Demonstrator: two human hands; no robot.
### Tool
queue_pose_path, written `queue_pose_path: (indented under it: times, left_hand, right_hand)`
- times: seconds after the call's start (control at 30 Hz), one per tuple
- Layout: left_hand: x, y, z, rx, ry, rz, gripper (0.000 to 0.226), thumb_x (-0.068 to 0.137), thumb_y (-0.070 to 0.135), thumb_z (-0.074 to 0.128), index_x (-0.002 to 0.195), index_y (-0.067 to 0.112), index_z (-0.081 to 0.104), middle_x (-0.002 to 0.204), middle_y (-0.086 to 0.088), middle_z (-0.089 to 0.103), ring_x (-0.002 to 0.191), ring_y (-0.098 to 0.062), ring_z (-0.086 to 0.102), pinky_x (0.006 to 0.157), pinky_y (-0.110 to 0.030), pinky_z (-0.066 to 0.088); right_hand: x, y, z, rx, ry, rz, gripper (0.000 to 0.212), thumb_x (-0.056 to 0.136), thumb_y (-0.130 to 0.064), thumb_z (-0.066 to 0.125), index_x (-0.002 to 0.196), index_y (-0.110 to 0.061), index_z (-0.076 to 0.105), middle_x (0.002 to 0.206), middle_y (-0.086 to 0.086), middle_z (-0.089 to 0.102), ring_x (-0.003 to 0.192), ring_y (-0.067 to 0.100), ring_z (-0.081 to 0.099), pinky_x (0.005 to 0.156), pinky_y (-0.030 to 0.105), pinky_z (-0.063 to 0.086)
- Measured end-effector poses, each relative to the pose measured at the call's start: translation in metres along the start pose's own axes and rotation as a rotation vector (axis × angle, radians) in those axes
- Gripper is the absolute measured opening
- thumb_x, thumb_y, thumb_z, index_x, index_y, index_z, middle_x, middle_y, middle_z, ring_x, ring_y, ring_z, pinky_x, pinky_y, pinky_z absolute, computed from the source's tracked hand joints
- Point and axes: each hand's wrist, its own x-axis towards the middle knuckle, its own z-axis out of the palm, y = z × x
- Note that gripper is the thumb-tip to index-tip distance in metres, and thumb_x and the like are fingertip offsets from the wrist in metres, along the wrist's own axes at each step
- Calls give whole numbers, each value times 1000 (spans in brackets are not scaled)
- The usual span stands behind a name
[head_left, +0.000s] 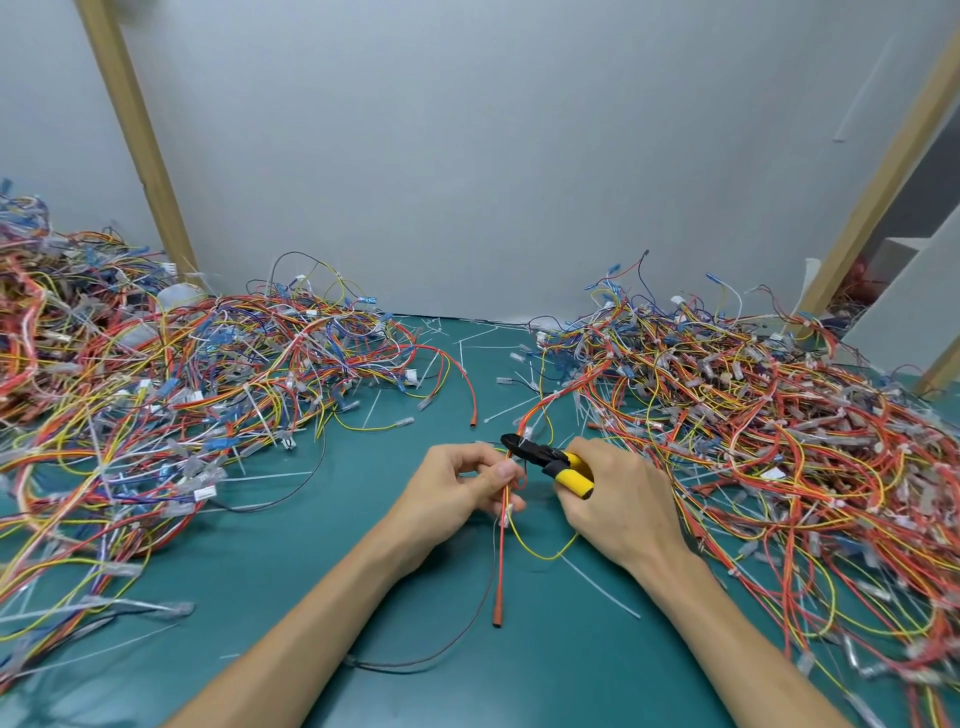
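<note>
One cutter (550, 460), one held wire bundle (502, 561), one left hand (457, 499) and one right hand (618, 501). Two wire heaps (753, 415) on one desk (311, 551).

The plastic-gripped cutting pliers (550, 460) are showing yellow handles, black head; thin wire bundle (502, 551) is showing orange-red, yellow; flat table mat (363, 493), teal.

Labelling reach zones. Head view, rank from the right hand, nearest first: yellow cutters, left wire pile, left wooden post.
1. yellow cutters: gripped in the right hand, centre.
2. left wire pile: across the mat, on the left.
3. left wooden post: back left, behind that pile.
</note>
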Motion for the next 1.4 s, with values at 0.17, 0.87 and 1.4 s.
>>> queue_pose_path:
  times: [0.17,0.87,1.4]
  left_hand:
    - [0,1,1,-15,-5,-4,16,94,6,56,83,0,65,86,-22,61,64,-19,67,61,-26,55]
    - [-2,5,3,-2,-3,-2,16,94,6,56,81,0,64,85,-20,61,63,-17,67,61,-25,55]
    - [-2,5,3,-1,-1,-12,15,95,5,56,85,-3,64,86,-20,60,64,-17,69,61,-25,56]
  right_hand:
    - [2,0,-2,-36,-4,26,25,79,-44,60,74,-20,53,64,-3,56,64,25,49,54,32,30]
    - [0,0,-3,-14,-1,22,24,78,-44,60,71,-22,52,60,-6,52,62,24,51,52,31,32]
    - [1,2,-2,20,-8,54,30,72,-49,52,67,-20,51,54,-3,52,60,24,51,50,30,30]
